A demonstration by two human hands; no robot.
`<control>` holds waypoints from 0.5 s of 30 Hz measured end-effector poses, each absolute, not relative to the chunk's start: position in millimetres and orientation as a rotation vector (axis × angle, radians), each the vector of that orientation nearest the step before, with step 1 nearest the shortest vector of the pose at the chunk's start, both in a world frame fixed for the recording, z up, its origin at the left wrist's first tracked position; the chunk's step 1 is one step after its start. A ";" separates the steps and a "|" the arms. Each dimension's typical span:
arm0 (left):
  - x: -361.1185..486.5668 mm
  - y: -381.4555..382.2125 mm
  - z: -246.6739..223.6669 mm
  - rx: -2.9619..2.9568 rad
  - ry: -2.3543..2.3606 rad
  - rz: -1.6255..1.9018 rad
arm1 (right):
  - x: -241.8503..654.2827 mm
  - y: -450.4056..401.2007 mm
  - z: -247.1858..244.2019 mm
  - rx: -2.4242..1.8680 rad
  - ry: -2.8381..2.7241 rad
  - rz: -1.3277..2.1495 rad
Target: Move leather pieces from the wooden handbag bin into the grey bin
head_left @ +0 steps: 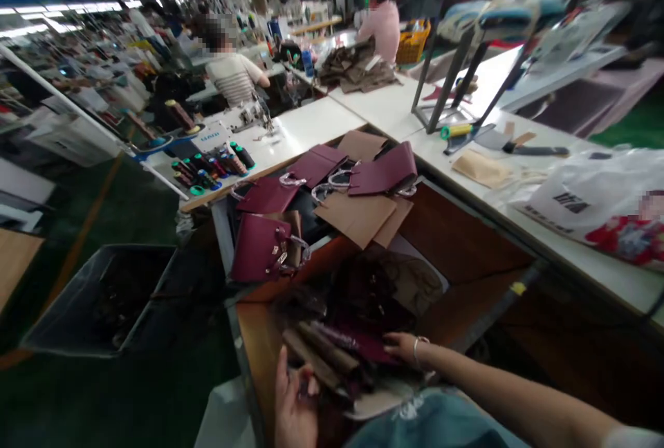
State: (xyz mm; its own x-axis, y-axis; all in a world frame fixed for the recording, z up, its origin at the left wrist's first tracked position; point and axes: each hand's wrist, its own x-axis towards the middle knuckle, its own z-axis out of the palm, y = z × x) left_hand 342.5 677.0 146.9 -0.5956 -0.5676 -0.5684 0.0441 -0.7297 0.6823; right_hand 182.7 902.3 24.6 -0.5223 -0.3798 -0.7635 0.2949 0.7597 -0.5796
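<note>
My left hand (293, 407) is low at the bottom edge, fingers curled on the near end of a blurred stack of brown and maroon leather pieces (332, 355). My right hand (402, 347), with a bracelet on the wrist, rests its fingers on a maroon piece at the right side of the same stack. The stack lies in a wooden bin (259, 337) in front of me. Beyond it, several maroon leather bag parts with metal rings (381, 170) and brown card sheets (357, 216) lie on a lower shelf.
A long white worktable (519, 192) runs along the right with a white plastic bag (591, 199), tools and a dark metal stand (456, 81). Thread spools (212, 166) sit by a sewing machine. A dark bin (104, 296) stands on the left floor. Other people work at the back.
</note>
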 end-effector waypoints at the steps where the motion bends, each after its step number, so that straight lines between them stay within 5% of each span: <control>1: 342.8 684.5 150.3 1.144 -0.876 -2.410 | 186.1 896.1 28.3 -0.147 1.865 -0.920; 5: 346.0 711.1 151.9 1.120 -0.912 -2.516 | 198.0 860.3 44.5 -0.363 1.427 -1.179; 10: 358.1 722.2 133.2 1.052 -1.059 -2.597 | 216.1 824.0 47.2 -0.467 1.482 -0.992; 15: 359.7 715.4 120.4 1.105 -1.230 -2.558 | 206.2 820.8 36.6 -0.087 1.738 -1.088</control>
State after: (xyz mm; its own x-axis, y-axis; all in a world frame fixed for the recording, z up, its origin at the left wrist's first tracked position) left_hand 359.7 715.4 120.4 -0.7326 -0.3727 -0.5695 -0.2120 -0.6701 0.7113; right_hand 206.2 820.8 36.6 -0.4600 -0.5226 -0.7178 0.4175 0.5862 -0.6943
